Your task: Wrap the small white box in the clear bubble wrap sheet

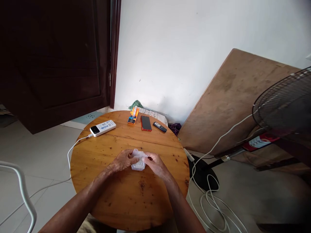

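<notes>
Between my two hands is a small translucent plastic box (138, 164) with whitish contents that I cannot make out. My left hand (125, 160) grips its left side, thumb across the near face. On the right, my right hand (155, 163) holds the other side with its thumb on the front and its fingers curled behind. The box is close to the surface of the round wooden table (126, 194); whether it rests on it I cannot tell.
Toward the table's back lie a white power bank (103, 127) with a cable, an orange and blue object (133, 116), a red-edged smartphone (146, 123) and a small dark handset (159, 127). A standing fan (286, 100) and coiled cable (213, 204) are at the right.
</notes>
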A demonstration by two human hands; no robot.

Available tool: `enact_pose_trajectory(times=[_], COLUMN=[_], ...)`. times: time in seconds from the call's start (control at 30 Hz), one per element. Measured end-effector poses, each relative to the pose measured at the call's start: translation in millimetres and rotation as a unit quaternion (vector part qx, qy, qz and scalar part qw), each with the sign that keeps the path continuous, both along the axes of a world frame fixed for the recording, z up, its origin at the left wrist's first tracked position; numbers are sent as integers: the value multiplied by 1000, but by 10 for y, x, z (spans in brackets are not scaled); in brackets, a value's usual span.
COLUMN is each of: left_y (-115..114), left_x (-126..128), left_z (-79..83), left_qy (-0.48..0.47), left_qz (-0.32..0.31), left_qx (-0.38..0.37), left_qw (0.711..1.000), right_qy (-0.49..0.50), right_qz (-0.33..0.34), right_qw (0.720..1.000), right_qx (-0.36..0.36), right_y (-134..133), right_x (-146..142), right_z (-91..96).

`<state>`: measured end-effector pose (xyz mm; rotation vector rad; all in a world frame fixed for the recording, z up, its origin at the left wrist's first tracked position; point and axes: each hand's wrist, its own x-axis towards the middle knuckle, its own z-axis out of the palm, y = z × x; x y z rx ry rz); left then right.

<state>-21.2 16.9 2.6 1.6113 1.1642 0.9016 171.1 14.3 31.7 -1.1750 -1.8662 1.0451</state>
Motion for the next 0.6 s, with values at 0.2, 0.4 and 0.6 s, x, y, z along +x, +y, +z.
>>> enact_pose_trajectory(times=[0.2,0.4,0.6], left_y=[96,21,12], left_x=[5,-47,-119], left_z=[81,134,31], left_qy=[96,-34,-136], left_qz=[35,-3,32], left_qx=[-51,-69,-76], left_qw=[993,997,987], right_qy=[75,135,137], right_qz=[22,-5,-47], right_qw=[985,977,969], right_qx=[-152,-164,-201], right_y=[39,-33,41], right_x=[-9,-33,-65], right_z=[21,-105,-106])
